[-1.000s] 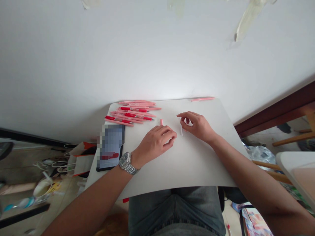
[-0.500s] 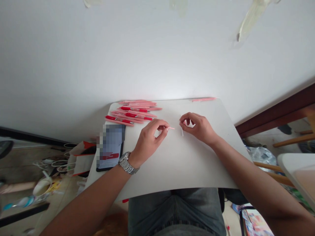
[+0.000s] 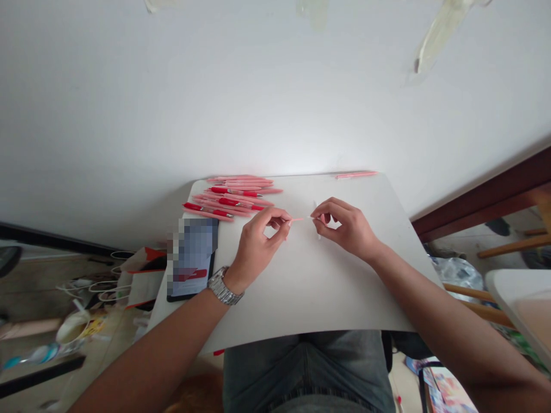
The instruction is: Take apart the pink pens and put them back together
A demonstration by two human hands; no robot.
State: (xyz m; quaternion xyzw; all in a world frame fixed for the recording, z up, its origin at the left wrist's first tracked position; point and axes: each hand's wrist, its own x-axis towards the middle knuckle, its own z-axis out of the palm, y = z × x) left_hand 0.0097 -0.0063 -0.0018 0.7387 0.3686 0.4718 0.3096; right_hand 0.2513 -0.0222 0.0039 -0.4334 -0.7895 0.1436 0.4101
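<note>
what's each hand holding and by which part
The left hand pinches a thin pink piece, apparently near one end. The right hand pinches a small pale piece; only its tip shows, so the exact hold is hidden.

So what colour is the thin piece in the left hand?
The thin piece is pink, seen in the head view.

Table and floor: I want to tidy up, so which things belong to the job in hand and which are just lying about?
Job, likely:
pink stick in the left hand
pale piece in the right hand
white stick partly behind that hand
pens

Lying about, likely:
phone
cup
bottle
bag
</note>
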